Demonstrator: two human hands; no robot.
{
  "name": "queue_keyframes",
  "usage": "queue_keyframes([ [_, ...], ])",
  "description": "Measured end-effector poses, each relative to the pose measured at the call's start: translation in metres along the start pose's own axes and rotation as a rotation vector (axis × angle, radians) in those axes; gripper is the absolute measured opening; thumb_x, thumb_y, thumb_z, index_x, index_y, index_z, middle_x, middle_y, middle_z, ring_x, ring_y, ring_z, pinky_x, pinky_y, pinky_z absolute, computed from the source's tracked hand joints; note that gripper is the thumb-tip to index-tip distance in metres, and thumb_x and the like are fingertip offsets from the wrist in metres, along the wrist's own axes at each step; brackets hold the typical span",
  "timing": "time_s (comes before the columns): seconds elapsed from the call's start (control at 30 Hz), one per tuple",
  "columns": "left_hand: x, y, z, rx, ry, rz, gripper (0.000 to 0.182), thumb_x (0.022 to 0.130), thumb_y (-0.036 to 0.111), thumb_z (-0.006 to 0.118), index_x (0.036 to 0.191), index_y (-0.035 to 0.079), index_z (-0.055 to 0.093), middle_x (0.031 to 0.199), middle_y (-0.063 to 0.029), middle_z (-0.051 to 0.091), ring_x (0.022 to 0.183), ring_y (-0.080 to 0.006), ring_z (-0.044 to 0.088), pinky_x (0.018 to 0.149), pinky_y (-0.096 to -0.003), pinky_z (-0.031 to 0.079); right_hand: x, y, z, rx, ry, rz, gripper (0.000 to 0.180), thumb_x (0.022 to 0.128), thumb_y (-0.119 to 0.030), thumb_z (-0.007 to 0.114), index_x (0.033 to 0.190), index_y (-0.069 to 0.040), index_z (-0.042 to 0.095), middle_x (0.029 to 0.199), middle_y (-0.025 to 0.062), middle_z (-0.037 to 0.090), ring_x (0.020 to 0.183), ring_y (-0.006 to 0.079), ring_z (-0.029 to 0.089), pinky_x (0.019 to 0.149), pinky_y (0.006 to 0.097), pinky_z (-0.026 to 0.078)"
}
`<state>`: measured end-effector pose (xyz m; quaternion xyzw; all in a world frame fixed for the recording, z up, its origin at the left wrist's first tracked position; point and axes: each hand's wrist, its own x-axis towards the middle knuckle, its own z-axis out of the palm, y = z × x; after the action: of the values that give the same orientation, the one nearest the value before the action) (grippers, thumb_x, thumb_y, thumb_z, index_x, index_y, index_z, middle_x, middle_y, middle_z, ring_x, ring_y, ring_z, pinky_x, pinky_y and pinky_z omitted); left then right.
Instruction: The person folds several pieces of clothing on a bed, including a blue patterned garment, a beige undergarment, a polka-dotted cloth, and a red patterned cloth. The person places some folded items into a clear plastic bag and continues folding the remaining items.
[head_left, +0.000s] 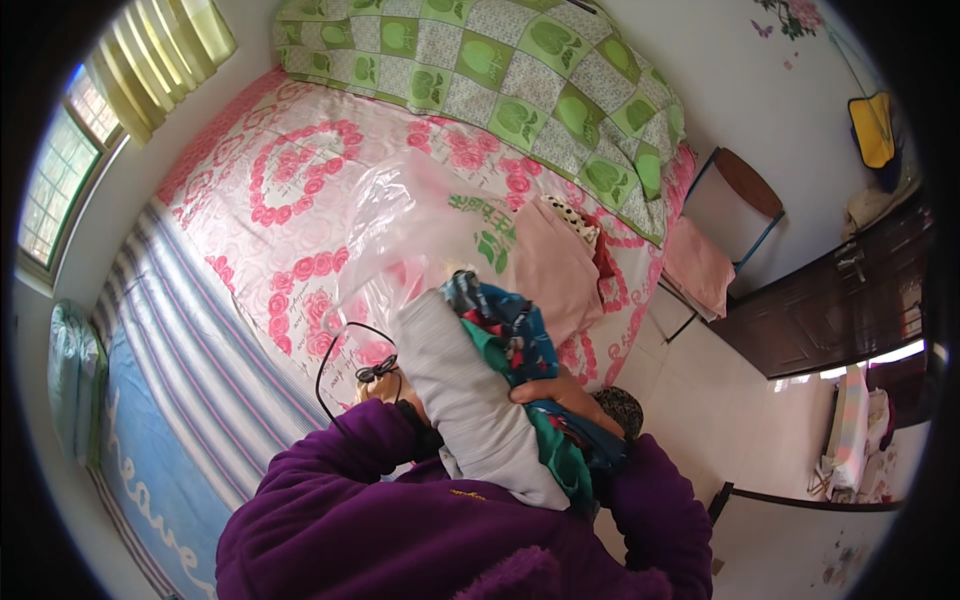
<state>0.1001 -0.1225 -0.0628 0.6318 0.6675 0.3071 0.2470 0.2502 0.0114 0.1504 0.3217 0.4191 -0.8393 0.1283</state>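
Note:
A bundle of folded cloth is held against my purple jacket: a light grey folded fabric lies beside a blue, green and red patterned fabric. My right hand grips the patterned fabric, thumb on top. My left hand is at the left of the grey fabric, partly hidden by it and the sleeve; its grip cannot be made out. A black cable loops around by my left hand. Just beyond the bundle, a clear plastic bag with green print lies on the bed.
Pink folded cloth lies right of the bag on the rose-patterned bedsheet. A green checked quilt covers the far side. A striped blanket lies at left. At right stand a chair with a pink cushion and a dark door.

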Motion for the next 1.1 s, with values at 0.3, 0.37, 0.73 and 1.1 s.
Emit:
queue_keyframes([
  [0.3, -0.012, 0.02, 0.012, -0.073, -0.108, 0.116, 0.037, 0.085, 0.01, 0.066, 0.121, 0.011, 0.061, 0.113, -0.0144, 0.065, 0.087, -0.0278, 0.068, 0.075, -0.0343, 0.055, 0.113, 0.028, -0.049, -0.44, -0.061, -0.338, 0.021, 0.081, -0.01, 0.071, 0.1, -0.001, 0.071, 0.097, 0.0043, 0.069, 0.093, 0.0121, 0.063, 0.087, 0.0279, 0.048],
  [0.37, -0.017, 0.022, 0.008, -0.134, -0.14, 0.159, 0.034, 0.085, 0.011, 0.067, 0.119, 0.011, 0.063, 0.112, -0.0137, 0.066, 0.086, -0.0267, 0.068, 0.074, -0.0336, 0.055, 0.124, 0.039, -0.063, -0.677, -0.154, -0.835, 0.018, 0.083, -0.009, 0.069, 0.1, -0.001, 0.071, 0.1, 0.0064, 0.07, 0.097, 0.0141, 0.064, 0.088, 0.0278, 0.049],
  [0.73, -0.078, -0.034, -0.182, 0.156, 0.673, -0.515, 0.059, 0.072, 0.015, 0.081, 0.126, 0.01, 0.057, 0.121, -0.0161, 0.06, 0.102, -0.0282, 0.062, 0.084, -0.0374, 0.052, 0.085, 0.026, -0.058, -0.063, 0.25, -0.251, 0.02, 0.076, -0.007, 0.075, 0.095, 0.0, 0.071, 0.089, 0.0057, 0.07, 0.079, 0.0159, 0.067, 0.074, 0.03, 0.054],
  [1.1, 0.081, -0.034, -0.219, 0.297, 0.673, -0.053, 0.02, 0.088, 0.025, 0.067, 0.096, 0.007, 0.064, 0.086, -0.0134, 0.066, 0.079, -0.0366, 0.064, 0.067, -0.042, 0.051, 0.068, 0.017, -0.006, -0.165, 0.068, -0.334, 0.041, 0.071, -0.009, 0.077, 0.11, -0.001, 0.066, 0.099, 0.0038, 0.067, 0.087, 0.0126, 0.06, 0.081, 0.0271, 0.048],
])
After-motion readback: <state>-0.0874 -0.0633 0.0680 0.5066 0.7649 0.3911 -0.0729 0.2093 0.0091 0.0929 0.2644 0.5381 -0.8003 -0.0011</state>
